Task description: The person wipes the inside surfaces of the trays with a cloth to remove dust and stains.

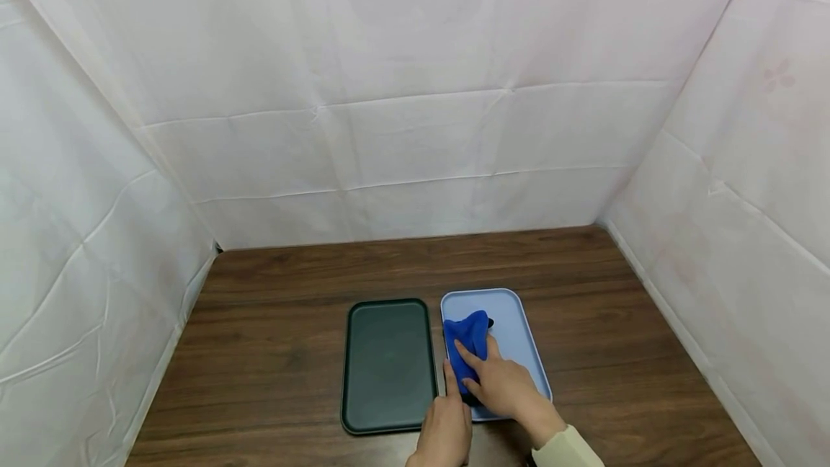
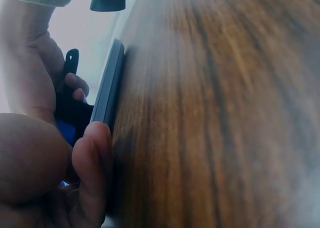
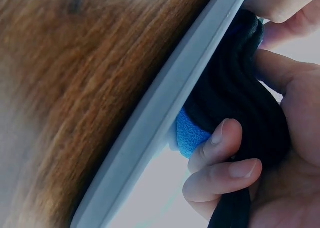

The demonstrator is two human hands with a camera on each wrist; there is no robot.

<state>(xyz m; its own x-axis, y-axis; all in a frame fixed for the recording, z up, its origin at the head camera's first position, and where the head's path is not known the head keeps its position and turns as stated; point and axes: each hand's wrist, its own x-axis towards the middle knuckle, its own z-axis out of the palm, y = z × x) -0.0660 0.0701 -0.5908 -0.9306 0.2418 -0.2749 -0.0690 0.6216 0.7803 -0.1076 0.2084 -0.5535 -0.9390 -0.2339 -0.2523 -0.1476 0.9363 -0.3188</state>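
Note:
A bright blue cloth [image 1: 464, 348] lies on the left part of the light blue tray [image 1: 519, 334]. Over it my right hand [image 1: 509, 384] spreads thumb and forefinger. In the right wrist view, the right fingers [image 3: 220, 145] curl round a black folded bundle [image 3: 245, 88], with blue terry fabric [image 3: 190, 133] and a black strap [image 3: 232, 208] beside them. A black end with a hole [image 2: 72, 60] sticks out past the right hand in the left wrist view. My left hand [image 1: 447, 431] touches the tray's near left corner, forefinger straight along the cloth; its grip is partly hidden.
A dark green tray [image 1: 389, 366] stands close to the left of the blue one on the brown wooden table [image 1: 279, 323]. White cloth curtains [image 1: 415, 128] enclose the table at the back and both sides.

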